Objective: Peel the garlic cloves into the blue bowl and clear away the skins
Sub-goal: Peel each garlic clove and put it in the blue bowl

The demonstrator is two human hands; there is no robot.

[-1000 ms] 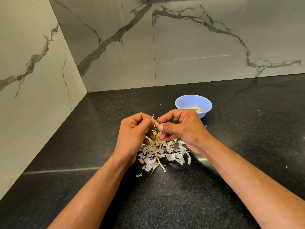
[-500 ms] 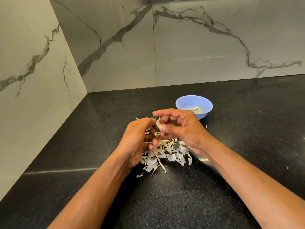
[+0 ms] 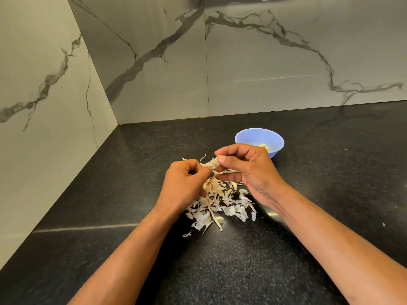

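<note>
Nearest the person, the skins [image 3: 220, 203] are lying heaped on the black counter [image 3: 220, 271], probably dropped there for later clearing. Just above them, the left hand [image 3: 185, 186] is curling around a garlic clove [image 3: 209, 165], while the right hand [image 3: 244, 170] is pinching its papery skin to strip it. At one o'clock, the blue bowl [image 3: 246, 137] is sitting within reach, holding peeled garlic.

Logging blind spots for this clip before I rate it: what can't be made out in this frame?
- Whatever the left hand grips: hidden by its curled fingers in the head view.
- The piece pinched by the right hand: clove or only skin, too small to tell.
- Contents of the blue bowl: the right hand covers its near side; only a pale bit shows.
- Part of the skins pile: under both hands.
</note>
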